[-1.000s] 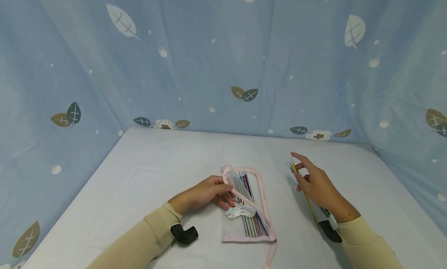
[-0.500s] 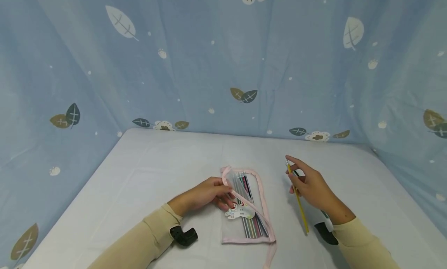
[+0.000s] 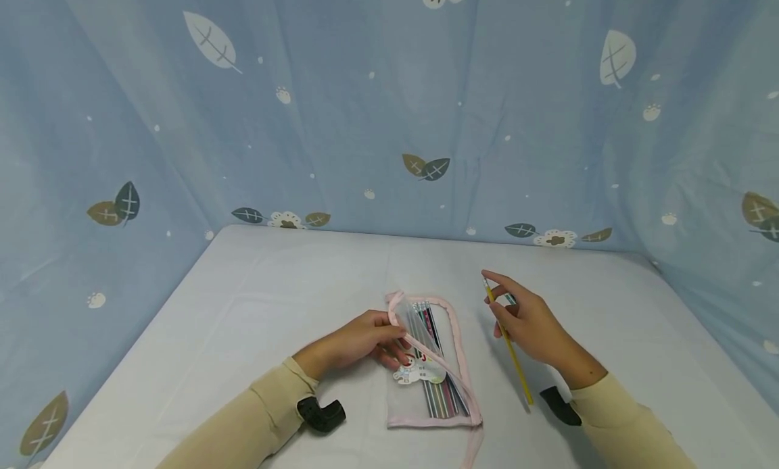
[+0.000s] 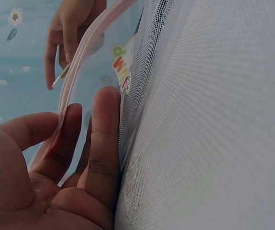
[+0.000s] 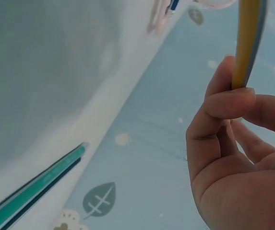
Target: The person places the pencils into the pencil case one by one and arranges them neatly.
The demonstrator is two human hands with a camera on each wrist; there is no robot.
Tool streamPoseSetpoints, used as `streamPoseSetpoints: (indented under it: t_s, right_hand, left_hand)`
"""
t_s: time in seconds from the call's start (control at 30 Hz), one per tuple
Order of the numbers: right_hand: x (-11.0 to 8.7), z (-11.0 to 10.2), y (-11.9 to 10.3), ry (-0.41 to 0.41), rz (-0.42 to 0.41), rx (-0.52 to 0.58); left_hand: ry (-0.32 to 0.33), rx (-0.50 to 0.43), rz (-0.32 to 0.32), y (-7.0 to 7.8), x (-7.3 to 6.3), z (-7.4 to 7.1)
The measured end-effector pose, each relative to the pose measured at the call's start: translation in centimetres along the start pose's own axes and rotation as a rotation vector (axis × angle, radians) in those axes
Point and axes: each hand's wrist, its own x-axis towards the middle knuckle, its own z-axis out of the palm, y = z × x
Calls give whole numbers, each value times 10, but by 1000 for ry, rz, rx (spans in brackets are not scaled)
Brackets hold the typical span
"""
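Note:
A see-through mesh pencil pouch with pink trim point(image 3: 458, 334) lies at the middle of the table, several striped pencils point(image 3: 439, 398) inside it. My left hand point(image 3: 364, 339) pinches the pouch's trimmed opening edge point(image 4: 70, 84) between thumb and forefinger and lifts it; the other fingers rest against the mesh point(image 4: 199, 120). To the right of the pouch, my right hand point(image 3: 535, 327) holds a yellow pencil point(image 3: 514, 357) near its eraser end, slanting down toward the front. Green and dark pencils point(image 5: 36, 191) lie on the table, mostly hidden beneath that hand in the head view.
A cloud-shaped label point(image 3: 420, 369) with coloured letters sits on the pouch. The pouch's pink strap point(image 3: 472, 449) trails toward the front. White cloth covers the table point(image 3: 292, 273), and a blue leaf-patterned curtain point(image 3: 341, 104) closes off the back and sides.
My right hand has shifted left toward the pouch, bringing the yellow pencil away from the green and dark pencils. My left hand keeps its hold on the pouch edge.

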Motion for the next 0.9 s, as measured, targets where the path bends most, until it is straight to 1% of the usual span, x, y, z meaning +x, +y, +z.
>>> streamPoseSetpoints:
  t_s: [0.17,0.27,0.37,0.53,0.77,0.9]
  right_hand:
    - [6,4,-6,0,-17,22]
    - [8,7,-8,-2,-12,32]
    - [10,10,-10,3,-1,28]
    - [12,15,-12,30,5,60]
    - [12,23,-13,82,19,119]
    - [13,25,-13,97,45,145]
  left_hand:
    - [-1,3,8,0,0,0]
    - [-7,5,10,0,0,0]
    - [-4,0,-2,0,0,1]
    - [2,4,-3,0,1,2]
    - [-1,4,4,-3,2,1]
    - [-3,10,10,-1,0,1]
